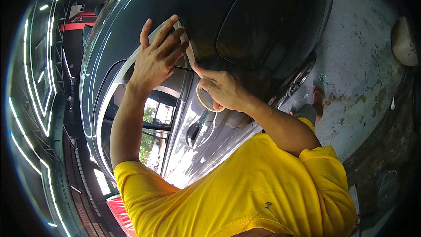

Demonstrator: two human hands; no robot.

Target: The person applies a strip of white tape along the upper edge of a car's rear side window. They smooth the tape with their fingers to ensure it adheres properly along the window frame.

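Left hand (160, 55) farther out, fingers splayed, slightly bent. Right hand (228, 91) closer in, one digit extended, others curled.

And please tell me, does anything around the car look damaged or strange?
Yes, the floor right of the car: its pale surface has ragged brownish patches, as if the coating wore away. No clear damage shows on the car, and the tape roll in the right hand looks normal.
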